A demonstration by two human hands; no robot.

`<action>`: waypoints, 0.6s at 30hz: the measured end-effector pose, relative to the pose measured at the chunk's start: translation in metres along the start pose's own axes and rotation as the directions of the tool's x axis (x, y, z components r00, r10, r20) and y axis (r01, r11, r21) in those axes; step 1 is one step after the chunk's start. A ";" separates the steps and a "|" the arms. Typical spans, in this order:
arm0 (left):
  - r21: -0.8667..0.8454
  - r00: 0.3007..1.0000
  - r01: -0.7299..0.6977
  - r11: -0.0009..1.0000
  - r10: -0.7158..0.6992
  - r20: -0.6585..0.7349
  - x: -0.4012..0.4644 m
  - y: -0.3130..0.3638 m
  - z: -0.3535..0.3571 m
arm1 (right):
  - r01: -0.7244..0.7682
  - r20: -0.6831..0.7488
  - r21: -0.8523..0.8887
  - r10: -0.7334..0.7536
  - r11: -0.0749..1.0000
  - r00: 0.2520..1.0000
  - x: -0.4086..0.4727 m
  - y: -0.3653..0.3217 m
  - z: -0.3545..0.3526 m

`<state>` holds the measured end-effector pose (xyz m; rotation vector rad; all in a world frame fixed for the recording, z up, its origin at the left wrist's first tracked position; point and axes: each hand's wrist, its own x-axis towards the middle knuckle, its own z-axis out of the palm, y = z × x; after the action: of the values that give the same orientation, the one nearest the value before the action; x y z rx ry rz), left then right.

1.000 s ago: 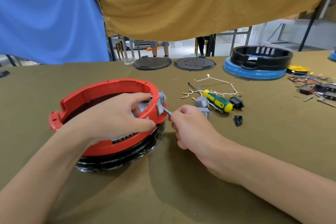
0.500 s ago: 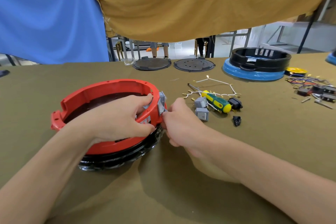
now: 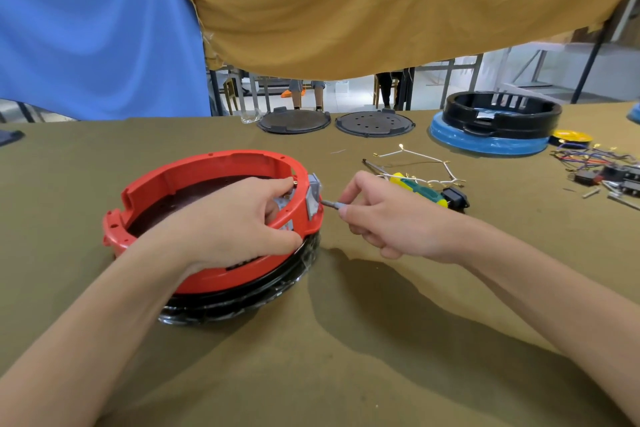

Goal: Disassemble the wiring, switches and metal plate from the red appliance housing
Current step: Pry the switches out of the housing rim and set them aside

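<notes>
The round red housing (image 3: pixel 194 170) sits on a black base (image 3: pixel 242 302) on the olive cloth. A grey switch (image 3: pixel 314 196) is set in its right wall. My left hand (image 3: pixel 228 229) reaches over the rim and grips the wall behind that switch, thumb outside and fingers inside. My right hand (image 3: pixel 384 215) pinches a small metal tool (image 3: pixel 330 204) whose tip touches the switch's outer face. A dark plate (image 3: pixel 194 198) shows inside the housing. Removed white wires (image 3: pixel 415 163) lie beyond my right hand.
A green and yellow screwdriver (image 3: pixel 420 189) and a black part (image 3: pixel 457 197) lie right of my right hand. Two dark round lids (image 3: pixel 294 121) sit at the back. A black ring on a blue base (image 3: pixel 498 128) and loose coloured wires (image 3: pixel 588 159) lie at the right.
My right hand closed against the switch half a second ago and has now drawn back to the right, with the metal tool showing again against the switch. My left hand stays on the rim.
</notes>
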<state>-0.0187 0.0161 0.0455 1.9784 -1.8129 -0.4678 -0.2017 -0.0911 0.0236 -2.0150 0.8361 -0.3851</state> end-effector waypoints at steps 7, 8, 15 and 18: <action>-0.010 0.998 -0.053 0.999 0.053 0.017 0.001 -0.003 0.001 | 0.018 -0.090 0.014 -0.017 1.000 0.996 -0.001 -0.004 0.022; -0.018 0.997 -0.065 0.998 0.066 0.026 0.001 -0.003 0.001 | 0.034 -0.122 0.012 -0.032 0.999 0.992 0.000 -0.004 0.028; 0.027 0.998 -0.052 0.998 0.051 0.033 0.002 -0.002 0.001 | 0.096 -0.303 -0.189 -0.151 0.977 0.941 0.002 -0.005 0.069; 0.059 0.999 -0.047 0.997 0.046 0.017 0.002 -0.002 0.000 | 0.116 -0.235 -0.230 -0.171 0.966 0.957 0.006 -0.004 0.057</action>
<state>-0.0166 0.0140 0.0444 1.9720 -1.8982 -0.4213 -0.1648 -0.0585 -0.0050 -2.2677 0.9202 -0.6724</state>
